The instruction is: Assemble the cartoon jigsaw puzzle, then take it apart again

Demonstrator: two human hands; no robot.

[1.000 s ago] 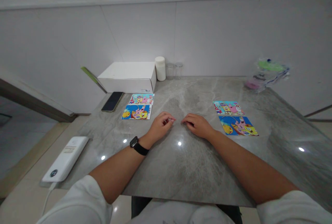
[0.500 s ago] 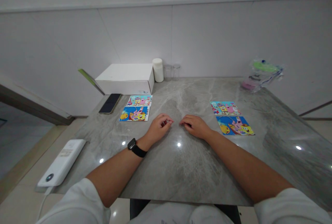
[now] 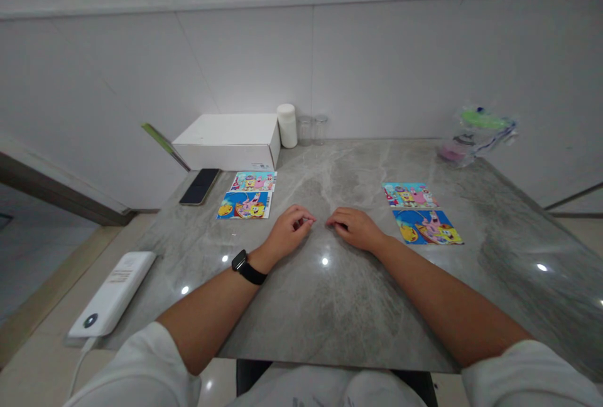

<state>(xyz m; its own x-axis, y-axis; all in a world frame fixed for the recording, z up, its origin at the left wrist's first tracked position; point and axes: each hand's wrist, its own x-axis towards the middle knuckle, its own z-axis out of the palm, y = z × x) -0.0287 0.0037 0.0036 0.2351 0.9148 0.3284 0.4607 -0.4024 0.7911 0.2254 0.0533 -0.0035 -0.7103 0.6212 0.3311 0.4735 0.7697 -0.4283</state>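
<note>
My left hand [image 3: 290, 230] rests on the grey marbled table [image 3: 330, 313], a black smartwatch [image 3: 248, 267] on its wrist. Its fingers are curled in towards the thumb, and nothing shows in them. Facing it across a small gap, my right hand [image 3: 354, 227] also lies on the table with bent fingers and nothing visible inside. Left of my left hand are two flat cartoon pictures, a light-blue one [image 3: 253, 181] and a dark-blue one [image 3: 245, 205]. A similar pair, one light blue [image 3: 410, 195] above one dark blue [image 3: 428, 227], lies right of my right hand, untouched.
A white box [image 3: 226, 142] stands at the back left, with a phone [image 3: 200, 186] in front. Beside it are a white bottle [image 3: 287, 125] and two clear jars [image 3: 312, 130]. A white power bank [image 3: 113, 294] lies front left; a plastic bag [image 3: 475, 135] sits back right.
</note>
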